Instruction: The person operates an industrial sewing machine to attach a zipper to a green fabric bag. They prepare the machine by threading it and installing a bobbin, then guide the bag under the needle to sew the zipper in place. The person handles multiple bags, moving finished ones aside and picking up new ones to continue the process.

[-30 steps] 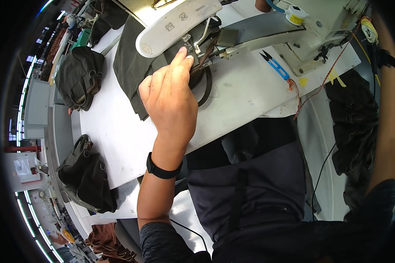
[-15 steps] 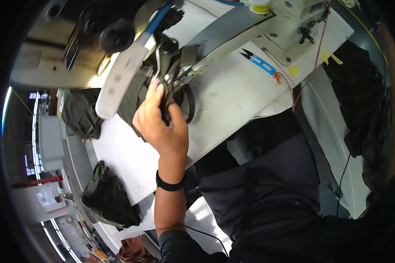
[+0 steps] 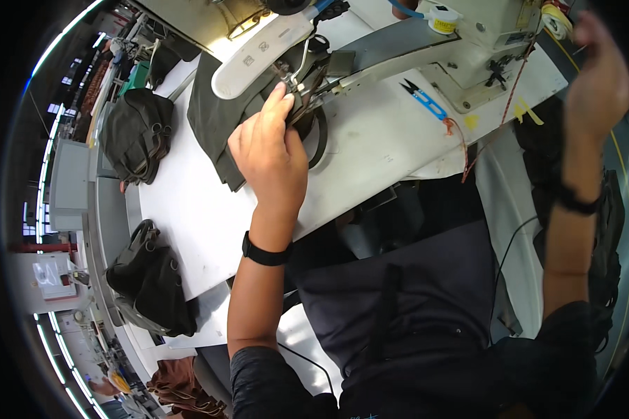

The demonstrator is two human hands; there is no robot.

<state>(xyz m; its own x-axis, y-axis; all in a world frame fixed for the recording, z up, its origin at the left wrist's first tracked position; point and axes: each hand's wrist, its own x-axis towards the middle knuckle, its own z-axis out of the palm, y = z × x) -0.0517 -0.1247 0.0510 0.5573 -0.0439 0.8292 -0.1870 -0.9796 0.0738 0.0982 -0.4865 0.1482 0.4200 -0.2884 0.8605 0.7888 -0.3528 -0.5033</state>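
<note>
My left hand point(image 3: 269, 153) is at the working end of a sewing machine point(image 3: 405, 59), its fingers closed on a dark green fabric piece point(image 3: 213, 115). The index fingertip lies close to the metal parts around the presser foot, where the grip is partly hidden. A dark strap point(image 3: 320, 143) loops out of the work beside my thumb. At the far right my right hand point(image 3: 595, 91) is raised near the machine's other end, blurred, with its fingers unclear. Blue thread snips point(image 3: 425, 101) lie on the white table point(image 3: 370, 146) beneath the machine arm.
A long white panel point(image 3: 258, 59) juts out above my left hand. Two dark bags point(image 3: 136, 133) point(image 3: 154, 286) sit at the left. A reddish cord point(image 3: 510, 91) hangs by the machine's base. Dark fabric point(image 3: 611, 230) is piled at the right; brown material point(image 3: 182, 387) lies lower left.
My right forearm and hand have come up into full view at the right. My left hand stays at the work, with more green fabric showing beside it. The view has shifted.
</note>
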